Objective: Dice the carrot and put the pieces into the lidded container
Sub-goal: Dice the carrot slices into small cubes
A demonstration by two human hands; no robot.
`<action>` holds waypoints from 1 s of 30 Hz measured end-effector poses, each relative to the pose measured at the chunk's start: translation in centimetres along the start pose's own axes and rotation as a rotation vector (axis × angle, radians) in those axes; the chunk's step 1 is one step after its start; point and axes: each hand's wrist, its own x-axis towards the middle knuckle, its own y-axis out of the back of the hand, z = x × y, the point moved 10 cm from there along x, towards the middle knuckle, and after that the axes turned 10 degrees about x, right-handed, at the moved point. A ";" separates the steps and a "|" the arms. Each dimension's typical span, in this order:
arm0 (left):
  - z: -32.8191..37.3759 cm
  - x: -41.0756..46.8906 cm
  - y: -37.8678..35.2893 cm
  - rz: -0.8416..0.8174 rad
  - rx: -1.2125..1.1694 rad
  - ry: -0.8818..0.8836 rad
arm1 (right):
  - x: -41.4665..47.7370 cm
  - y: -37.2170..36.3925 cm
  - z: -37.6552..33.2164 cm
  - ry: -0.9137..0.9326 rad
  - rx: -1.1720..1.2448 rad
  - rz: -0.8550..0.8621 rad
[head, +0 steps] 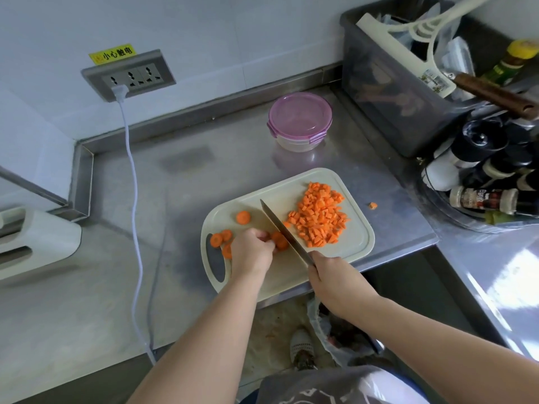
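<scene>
Carrot rounds [280, 241] are pinched on the cutting board [357, 243] by the left hand [252, 252]; the knife [280, 225] is gripped by the right hand [329, 275]. Being stiff and slippery, they are best pinned from above.

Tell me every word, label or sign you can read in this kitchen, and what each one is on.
"小心触电": on the yellow sticker above the wall socket.
Spice jar lying on its side: label blurred, unreadable.
Tag on the white plastic tool: too small to read.
Green bottle with a yellow cap: label blurred.
Print on the garment at the bottom edge: cut off, unreadable.
</scene>
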 end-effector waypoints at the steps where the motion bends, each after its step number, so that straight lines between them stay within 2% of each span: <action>1: 0.2 0.2 0.0 -0.004 -0.002 0.004 | 0.2 0.2 0.0 -0.005 0.004 0.006; 8: 0.4 0.4 -0.1 -0.017 -0.048 0.056 | 0.4 -0.1 -0.4 0.009 0.030 0.022; 15: 1.4 0.2 0.0 -0.044 0.041 -0.032 | 0.4 0.1 -0.3 0.017 0.029 0.015; 21: 1.4 0.3 -0.5 -0.118 0.056 -0.023 | 0.4 0.4 -0.5 0.030 0.021 0.012; 30: 1.8 -0.3 0.0 -0.033 0.073 -0.044 | 0.2 0.4 -0.6 0.007 0.009 0.006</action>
